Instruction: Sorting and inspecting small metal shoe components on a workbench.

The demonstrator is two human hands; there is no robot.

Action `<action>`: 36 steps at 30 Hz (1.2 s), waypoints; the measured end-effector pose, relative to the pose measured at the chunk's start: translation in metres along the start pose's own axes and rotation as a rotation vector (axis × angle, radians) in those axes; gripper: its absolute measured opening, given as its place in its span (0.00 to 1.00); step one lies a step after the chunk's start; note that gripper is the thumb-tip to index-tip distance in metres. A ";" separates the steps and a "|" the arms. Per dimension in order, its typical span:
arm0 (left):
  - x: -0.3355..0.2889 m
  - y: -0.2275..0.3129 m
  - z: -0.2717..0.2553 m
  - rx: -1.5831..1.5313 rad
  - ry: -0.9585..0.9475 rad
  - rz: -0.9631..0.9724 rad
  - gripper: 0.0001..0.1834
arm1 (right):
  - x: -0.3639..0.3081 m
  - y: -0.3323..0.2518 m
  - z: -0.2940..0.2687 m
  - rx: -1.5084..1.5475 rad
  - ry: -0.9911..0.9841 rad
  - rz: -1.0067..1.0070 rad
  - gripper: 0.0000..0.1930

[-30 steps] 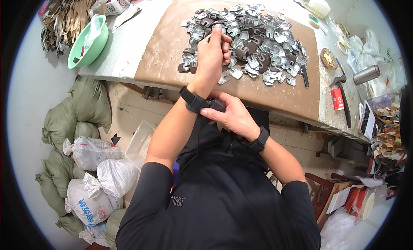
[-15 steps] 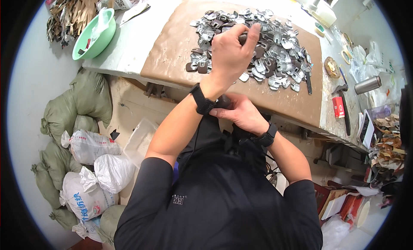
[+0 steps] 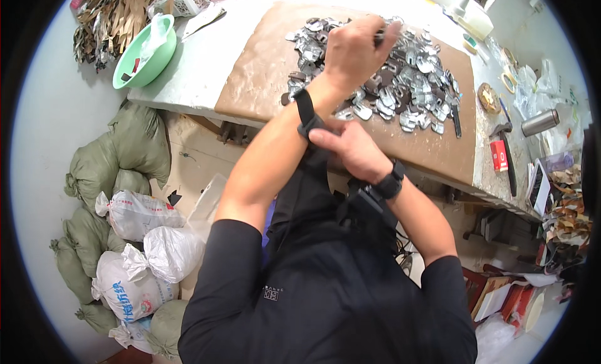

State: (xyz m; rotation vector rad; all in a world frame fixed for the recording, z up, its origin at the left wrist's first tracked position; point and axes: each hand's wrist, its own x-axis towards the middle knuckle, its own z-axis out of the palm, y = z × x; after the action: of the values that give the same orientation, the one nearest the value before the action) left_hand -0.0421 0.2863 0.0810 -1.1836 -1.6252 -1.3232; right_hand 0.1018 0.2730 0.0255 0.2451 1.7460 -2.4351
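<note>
Over the pile of small silver and dark brown metal clips (image 3: 410, 82), my left hand (image 3: 357, 54) is closed, its fingers curled down toward the clips. A dark bit shows between thumb and fingers, too blurred to name. Below it, nearer my body, my right hand (image 3: 354, 150) is closed at the table's front edge. Its thumb lies beside the black band (image 3: 307, 113) on my left wrist, and that wrist hides part of its fingers and whatever they hold. The clips lie heaped on a brown sheet (image 3: 250, 82) on the table.
A green basin (image 3: 147, 63) stands at the far left. At the right are a hammer (image 3: 508, 154), a red box (image 3: 498, 156), a metal cylinder (image 3: 540, 122) and tape rolls. Stuffed sacks (image 3: 134, 135) line the floor at left. A dark strip tool (image 3: 456, 120) borders the pile.
My left hand has moved slightly right and farther over the pile. My right hand has risen a little toward the left wrist. The dark piece seen in it earlier is hidden now.
</note>
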 end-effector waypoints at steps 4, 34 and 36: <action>-0.016 0.008 0.010 0.129 -0.380 0.772 0.22 | 0.001 -0.010 0.005 0.027 -0.072 -0.005 0.23; -0.069 0.137 -0.013 -0.998 -0.820 -1.182 0.24 | -0.020 -0.114 -0.141 0.601 0.755 -0.915 0.11; -0.073 0.148 -0.006 -1.043 -0.694 -1.223 0.20 | -0.017 -0.119 -0.147 0.502 0.967 -1.009 0.11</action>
State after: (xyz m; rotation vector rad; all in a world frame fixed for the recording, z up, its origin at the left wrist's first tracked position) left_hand 0.1211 0.2726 0.0619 -1.2570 -2.3848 -3.0470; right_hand 0.1018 0.4509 0.0929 0.9055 1.7010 -3.9739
